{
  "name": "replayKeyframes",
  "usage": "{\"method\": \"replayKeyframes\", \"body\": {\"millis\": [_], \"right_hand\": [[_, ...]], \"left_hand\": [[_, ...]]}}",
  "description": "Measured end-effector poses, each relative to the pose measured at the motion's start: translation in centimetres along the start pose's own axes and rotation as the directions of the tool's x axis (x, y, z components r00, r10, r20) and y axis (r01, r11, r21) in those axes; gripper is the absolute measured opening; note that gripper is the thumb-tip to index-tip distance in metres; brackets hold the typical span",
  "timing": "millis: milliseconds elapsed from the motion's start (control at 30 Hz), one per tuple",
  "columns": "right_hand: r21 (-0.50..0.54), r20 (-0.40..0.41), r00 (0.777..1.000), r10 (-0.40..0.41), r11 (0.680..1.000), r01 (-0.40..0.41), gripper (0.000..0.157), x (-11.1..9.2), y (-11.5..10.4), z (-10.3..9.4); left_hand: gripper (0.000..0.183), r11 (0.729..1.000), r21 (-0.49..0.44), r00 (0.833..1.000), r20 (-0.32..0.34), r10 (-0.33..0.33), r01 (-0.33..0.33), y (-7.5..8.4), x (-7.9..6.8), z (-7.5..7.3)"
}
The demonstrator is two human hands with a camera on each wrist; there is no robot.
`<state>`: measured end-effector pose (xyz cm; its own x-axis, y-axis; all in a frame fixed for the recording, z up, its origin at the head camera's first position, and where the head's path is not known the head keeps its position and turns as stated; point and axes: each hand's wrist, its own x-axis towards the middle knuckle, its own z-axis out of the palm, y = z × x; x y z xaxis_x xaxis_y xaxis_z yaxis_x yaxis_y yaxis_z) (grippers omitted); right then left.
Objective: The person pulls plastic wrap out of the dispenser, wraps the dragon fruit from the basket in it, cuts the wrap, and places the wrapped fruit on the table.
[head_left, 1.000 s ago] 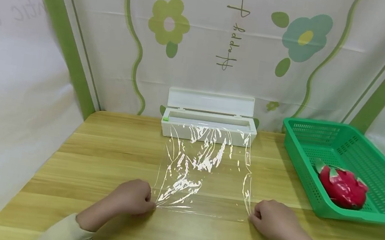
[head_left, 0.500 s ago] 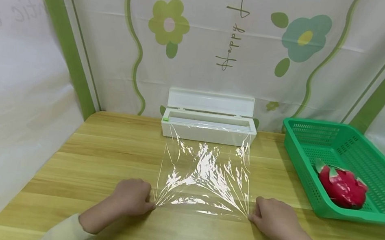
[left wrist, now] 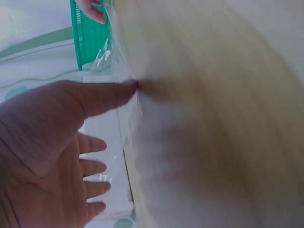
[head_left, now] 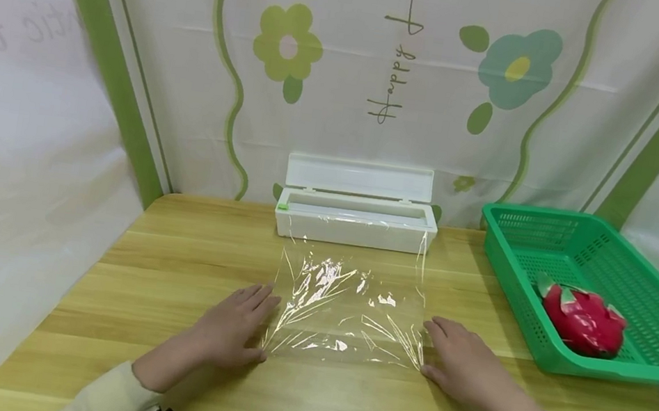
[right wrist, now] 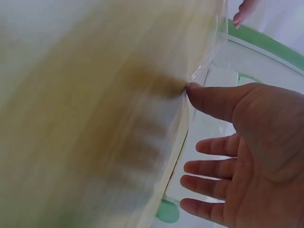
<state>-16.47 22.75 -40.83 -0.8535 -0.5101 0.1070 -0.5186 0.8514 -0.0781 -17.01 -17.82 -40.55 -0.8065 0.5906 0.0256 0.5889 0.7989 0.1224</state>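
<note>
A sheet of clear cling film (head_left: 325, 282) runs from the white dispenser box (head_left: 357, 232) at the back and lies over the wooden table. My left hand (head_left: 233, 329) is at the film's near left corner, fingers spread, with the thumb touching the edge. At the near right corner, my right hand (head_left: 462, 364) has its fingers extended and its thumb on the film. Both wrist views show the thumb tip of the left hand (left wrist: 61, 137) and of the right hand (right wrist: 251, 137) at the film's edge, the other fingers apart from it. The box's lid (head_left: 360, 178) stands raised.
A green plastic basket (head_left: 507, 294) stands on the right, holding a red dragon fruit (head_left: 585, 322). Behind the wooden table (head_left: 169, 267) hangs a white curtain (head_left: 342, 116) with printed flowers. Another curtain (head_left: 26, 156) closes off the left side.
Both hands have loosened from a pinch on the film's corners to extended fingers, thumbs staying at the corners. The film has sunk lower and its creases have shifted.
</note>
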Motion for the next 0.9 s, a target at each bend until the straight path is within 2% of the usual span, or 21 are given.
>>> {"method": "replayKeyframes", "body": {"millis": [167,300,633,900], "right_hand": [[0.025,0.021,0.999,-0.032,0.999,0.031,0.072,0.1,0.2,-0.1],[0.045,0.044,0.998,-0.051,0.998,0.049,0.071,0.2,0.4,-0.2],[0.085,0.125,0.991,-0.050,0.996,0.040,0.068,0.5,0.8,-0.5],[0.095,0.103,0.994,-0.033,0.995,0.023,0.066,0.7,1.2,-0.6]], "left_hand": [[0.088,0.996,-0.088,0.996,0.083,0.018,-0.011,-0.5,0.2,0.0],[0.088,0.992,-0.126,0.995,0.095,0.016,-0.004,-1.1,0.6,0.1],[0.076,0.991,-0.134,0.989,0.142,0.046,-0.027,-2.2,1.5,0.5],[0.079,0.992,-0.120,0.985,0.165,0.052,-0.032,-2.8,1.8,0.7]]}}
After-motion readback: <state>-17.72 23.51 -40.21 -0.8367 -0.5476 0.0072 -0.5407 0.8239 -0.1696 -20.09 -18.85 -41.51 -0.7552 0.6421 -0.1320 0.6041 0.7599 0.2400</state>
